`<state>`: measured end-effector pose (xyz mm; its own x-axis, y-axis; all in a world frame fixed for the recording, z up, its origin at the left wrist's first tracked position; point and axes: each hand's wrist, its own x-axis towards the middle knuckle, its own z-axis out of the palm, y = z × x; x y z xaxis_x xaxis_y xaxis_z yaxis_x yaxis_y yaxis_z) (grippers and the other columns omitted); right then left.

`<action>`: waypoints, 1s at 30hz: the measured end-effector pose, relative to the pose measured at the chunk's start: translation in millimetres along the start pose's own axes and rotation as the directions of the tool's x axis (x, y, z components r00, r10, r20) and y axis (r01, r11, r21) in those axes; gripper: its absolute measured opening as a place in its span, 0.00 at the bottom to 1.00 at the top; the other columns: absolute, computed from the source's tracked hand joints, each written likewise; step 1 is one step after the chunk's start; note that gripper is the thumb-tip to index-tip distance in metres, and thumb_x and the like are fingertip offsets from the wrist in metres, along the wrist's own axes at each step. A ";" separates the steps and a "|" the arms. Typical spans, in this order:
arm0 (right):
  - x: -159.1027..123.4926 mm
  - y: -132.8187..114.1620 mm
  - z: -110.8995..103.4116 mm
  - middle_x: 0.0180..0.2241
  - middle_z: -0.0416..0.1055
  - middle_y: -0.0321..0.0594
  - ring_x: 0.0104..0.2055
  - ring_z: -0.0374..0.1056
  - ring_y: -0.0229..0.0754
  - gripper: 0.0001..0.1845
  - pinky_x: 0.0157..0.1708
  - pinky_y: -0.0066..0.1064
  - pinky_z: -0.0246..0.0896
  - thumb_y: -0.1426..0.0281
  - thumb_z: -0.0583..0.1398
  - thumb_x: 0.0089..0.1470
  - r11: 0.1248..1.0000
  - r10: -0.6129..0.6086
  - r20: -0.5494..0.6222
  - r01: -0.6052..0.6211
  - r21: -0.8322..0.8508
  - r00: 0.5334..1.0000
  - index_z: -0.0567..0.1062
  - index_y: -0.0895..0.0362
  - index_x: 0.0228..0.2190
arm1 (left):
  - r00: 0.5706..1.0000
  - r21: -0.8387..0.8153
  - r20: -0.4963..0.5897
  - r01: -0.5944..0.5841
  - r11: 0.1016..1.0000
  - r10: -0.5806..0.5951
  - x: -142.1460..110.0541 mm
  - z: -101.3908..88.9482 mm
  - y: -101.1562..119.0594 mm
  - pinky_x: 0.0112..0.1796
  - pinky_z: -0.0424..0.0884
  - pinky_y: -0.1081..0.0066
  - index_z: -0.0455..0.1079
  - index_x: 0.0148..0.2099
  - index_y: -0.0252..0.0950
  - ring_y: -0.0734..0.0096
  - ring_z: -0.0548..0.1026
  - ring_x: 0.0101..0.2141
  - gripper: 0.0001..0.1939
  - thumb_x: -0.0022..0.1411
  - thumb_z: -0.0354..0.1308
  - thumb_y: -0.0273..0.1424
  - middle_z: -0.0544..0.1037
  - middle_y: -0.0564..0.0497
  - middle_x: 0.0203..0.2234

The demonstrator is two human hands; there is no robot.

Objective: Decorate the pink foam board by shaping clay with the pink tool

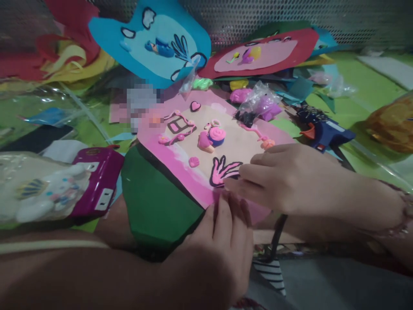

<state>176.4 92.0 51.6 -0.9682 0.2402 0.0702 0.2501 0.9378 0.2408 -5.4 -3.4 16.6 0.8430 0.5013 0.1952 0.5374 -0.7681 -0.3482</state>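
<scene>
A pink paper card (pixel 180 172) with a pale cream middle lies in front of me, bearing modelling-clay shapes. Among these are a pink-and-blue snail-like swirl (pixel 215 134), a framed window shape (pixel 180 125) and a pink heart (pixel 195 106). My left hand (pixel 219 241) rests on the card's near edge, fingers bent and pressed together. Close by, my right hand (pixel 284 181) has its fingers curled in a pinch beside a pink branching clay shape outlined in black (pixel 222 171). Whatever either hand pinches is hidden by the fingers.
Dark green paper (pixel 158 206) sticks out under the card. Blue (pixel 119 54) and red (pixel 213 64) decorated cards lean against a mesh panel at the back. Bagged clay (pixel 258 101) and a dark blue tool (pixel 335 131) lie right; a purple case (pixel 100 176) is left.
</scene>
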 end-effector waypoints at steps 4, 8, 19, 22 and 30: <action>-3.8 1.2 -1.3 0.24 0.59 0.35 0.24 0.49 0.36 0.11 0.25 0.33 0.40 0.75 0.53 0.59 1.000 0.003 -0.009 -0.003 0.010 1.000 0.63 0.57 0.24 | 1.000 0.003 -0.011 -0.007 1.000 0.007 -0.2 1.1 0.1 0.43 0.75 0.58 0.67 0.53 0.15 0.44 0.74 0.45 0.21 0.62 0.41 0.20 0.74 0.28 0.44; -7.4 3.1 -2.3 0.24 0.59 0.36 0.24 0.48 0.36 0.13 0.25 0.33 0.40 0.74 0.54 0.59 1.000 0.006 -0.014 -0.006 0.008 1.000 0.65 0.57 0.23 | 1.000 0.008 0.003 -0.016 1.000 0.016 -0.6 2.2 0.5 0.44 0.74 0.57 0.64 0.54 0.12 0.41 0.72 0.48 0.22 0.62 0.40 0.19 0.72 0.25 0.47; -8.6 5.4 0.1 0.25 0.62 0.36 0.24 0.53 0.36 0.10 0.25 0.32 0.46 0.75 0.50 0.62 0.990 0.062 -0.043 -0.056 0.128 0.997 0.71 0.58 0.38 | 0.995 -0.058 0.095 -0.007 0.998 0.012 -4.8 -1.4 -1.4 0.49 0.69 0.57 0.60 0.57 0.13 0.41 0.70 0.50 0.23 0.63 0.39 0.20 0.69 0.25 0.50; -10.3 6.7 -2.9 0.23 0.61 0.35 0.23 0.52 0.36 0.11 0.25 0.33 0.45 0.73 0.50 0.63 0.992 0.064 -0.064 -0.056 0.115 0.996 0.72 0.57 0.34 | 0.995 -0.066 0.080 0.058 0.996 -0.053 -5.6 -4.1 -2.6 0.47 0.70 0.58 0.62 0.56 0.17 0.42 0.72 0.49 0.21 0.65 0.42 0.25 0.71 0.27 0.48; -9.5 5.2 0.6 0.26 0.65 0.38 0.25 0.57 0.36 0.14 0.28 0.31 0.50 0.74 0.47 0.64 0.993 0.029 0.022 -0.031 0.110 0.999 0.72 0.58 0.36 | 0.995 -0.071 0.080 0.059 0.996 -0.054 -6.5 -6.0 -1.7 0.45 0.71 0.56 0.63 0.54 0.18 0.39 0.72 0.48 0.20 0.65 0.46 0.28 0.71 0.26 0.47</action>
<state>186.9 94.7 51.6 -0.9605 0.2725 0.0560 0.2776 0.9518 0.1305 -11.6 -7.8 21.4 0.8084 0.5719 0.1397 0.5867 -0.7633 -0.2704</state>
